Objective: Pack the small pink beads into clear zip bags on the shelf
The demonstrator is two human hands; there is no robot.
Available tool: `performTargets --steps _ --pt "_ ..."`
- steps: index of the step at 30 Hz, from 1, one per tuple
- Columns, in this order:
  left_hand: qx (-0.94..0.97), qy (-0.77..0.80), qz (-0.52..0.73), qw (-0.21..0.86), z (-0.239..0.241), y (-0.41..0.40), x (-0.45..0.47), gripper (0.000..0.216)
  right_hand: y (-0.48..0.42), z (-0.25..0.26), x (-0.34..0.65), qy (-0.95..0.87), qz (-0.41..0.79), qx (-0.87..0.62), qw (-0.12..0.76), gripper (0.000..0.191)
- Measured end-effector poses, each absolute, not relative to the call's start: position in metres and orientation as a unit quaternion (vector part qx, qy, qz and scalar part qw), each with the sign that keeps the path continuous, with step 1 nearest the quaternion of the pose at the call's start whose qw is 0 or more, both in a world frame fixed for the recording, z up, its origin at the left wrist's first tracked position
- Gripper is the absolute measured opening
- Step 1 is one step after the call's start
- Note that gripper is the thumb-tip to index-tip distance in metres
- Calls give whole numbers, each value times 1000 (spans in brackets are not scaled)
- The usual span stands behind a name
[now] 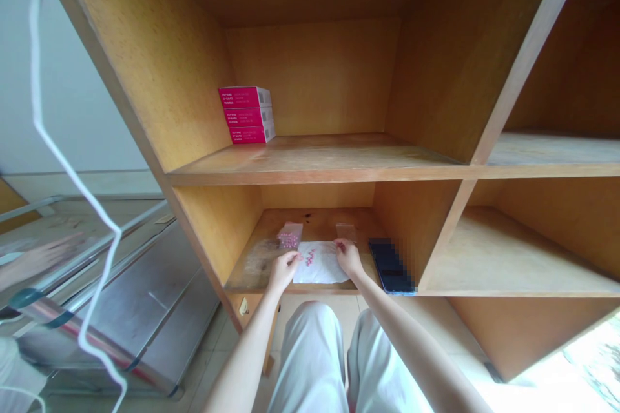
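Observation:
A white sheet, paper or cloth, lies on the lower shelf with a small cluster of pink beads or pieces on its left part. At its left edge is my left hand, thumb and fingers pinched; what they hold is too small to make out. My right hand is at the upper right corner of the sheet, its fingers curled together, their contents hidden. Behind my left hand lies a clear bag of pink pieces. Just beyond the right fingers is another clear bag.
A dark phone lies right of the sheet. Several pink boxes are stacked on the upper shelf. To the left hang a white cable and a glass-and-metal case; another person's hand shows there.

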State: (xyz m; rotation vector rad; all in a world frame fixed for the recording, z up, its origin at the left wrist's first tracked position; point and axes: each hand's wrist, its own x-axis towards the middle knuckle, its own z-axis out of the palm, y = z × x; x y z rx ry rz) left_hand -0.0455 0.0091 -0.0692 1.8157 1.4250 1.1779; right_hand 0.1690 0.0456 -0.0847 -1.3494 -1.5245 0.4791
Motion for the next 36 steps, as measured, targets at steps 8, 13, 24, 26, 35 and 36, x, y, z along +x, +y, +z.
performTargets --steps 8,13,24,26,35,36 --pt "664 541 491 157 -63 12 -45 21 38 -85 176 -601 204 -522 570 25" --pt "673 572 468 -10 -37 28 -48 25 33 -81 178 -571 210 -522 598 25" --pt "723 619 305 -9 -15 53 -55 12 33 -81 178 -584 193 -514 599 25" --pt "721 622 307 4 -15 54 -56 13 33 -82 178 -584 188 -514 600 24" --pt "610 657 429 111 -10 68 -60 6 31 -80 178 -578 178 -519 605 24" --pt "585 647 469 142 -9 71 -61 4 31 -80 178 -577 179 -518 605 24"
